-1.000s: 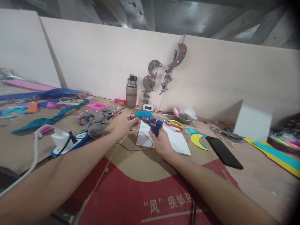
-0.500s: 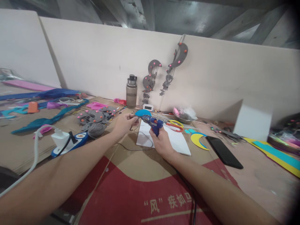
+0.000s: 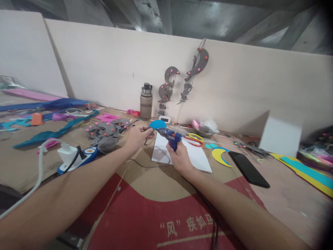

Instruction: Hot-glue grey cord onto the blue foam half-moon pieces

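Observation:
My left hand (image 3: 140,137) is closed in a pinch at the lower left edge of a blue rounded piece (image 3: 158,124), perhaps felt or foam. A thin grey yarn (image 3: 162,150) trails from below these fingers over the white paper (image 3: 196,156). My right hand (image 3: 180,158) is wrapped round the grip of a blue hot glue gun (image 3: 172,136). Its nozzle points left, close to my left fingertips and just below the blue piece. Whether the nozzle touches anything cannot be made out. Scissors (image 3: 195,138) with yellow and red handles lie behind the gun.
To the right are yellow and blue crescents (image 3: 221,158) and a black phone (image 3: 248,168). On the left lie a grey yarn ball (image 3: 107,144), decorated grey pieces (image 3: 104,130) and a power strip (image 3: 87,156). A bottle (image 3: 146,104) stands behind. Grey moon hangings (image 3: 199,62) hang on the wall.
The blue piece has shifted slightly left and tilted a little. The glue gun has barely moved, and both hands keep their grips.

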Demonstrator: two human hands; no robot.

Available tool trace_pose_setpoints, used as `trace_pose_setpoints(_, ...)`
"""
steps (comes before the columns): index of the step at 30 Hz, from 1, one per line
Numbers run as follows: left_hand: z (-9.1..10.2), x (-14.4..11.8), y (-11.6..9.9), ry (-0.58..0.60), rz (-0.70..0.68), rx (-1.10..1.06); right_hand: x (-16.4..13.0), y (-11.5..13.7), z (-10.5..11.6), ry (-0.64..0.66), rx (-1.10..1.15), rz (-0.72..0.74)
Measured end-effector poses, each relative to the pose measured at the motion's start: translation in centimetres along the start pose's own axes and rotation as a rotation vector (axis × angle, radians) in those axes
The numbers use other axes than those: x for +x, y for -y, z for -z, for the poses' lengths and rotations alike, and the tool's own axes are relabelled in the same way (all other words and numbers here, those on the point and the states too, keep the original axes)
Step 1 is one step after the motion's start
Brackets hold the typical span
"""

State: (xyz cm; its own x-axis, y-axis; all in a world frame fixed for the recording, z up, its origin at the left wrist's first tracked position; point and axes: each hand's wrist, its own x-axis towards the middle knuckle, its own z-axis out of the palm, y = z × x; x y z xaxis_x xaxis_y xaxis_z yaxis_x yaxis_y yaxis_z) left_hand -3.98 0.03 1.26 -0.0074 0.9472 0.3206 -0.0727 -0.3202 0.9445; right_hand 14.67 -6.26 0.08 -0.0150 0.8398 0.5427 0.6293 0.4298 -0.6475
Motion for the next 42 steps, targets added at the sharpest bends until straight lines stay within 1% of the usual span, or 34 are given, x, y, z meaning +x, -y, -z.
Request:
trace_pose_setpoints(12,-0.44,-0.65,-0.66,0.040,0.026,-0.001,-0.12,0.20,0.09,-0.003,-0.003,0.000)
trace_pose_setpoints(19,-0.41,-0.75,-0.48,0.088,0.019,0.043,-0.20,0.22,0.09,0.017,-0.032,0.006)
trace_pose_setpoints(29,-0.34,-0.84,-0.02,0.087,0.008,0.125,-0.16,0.16,0.01,0.014,-0.043,0.017)
trace_pose_setpoints(42,-0.39,-0.67,-0.46,0.068,0.021,0.002,-0.13,0.16,0.05,0.013,-0.021,0.007)
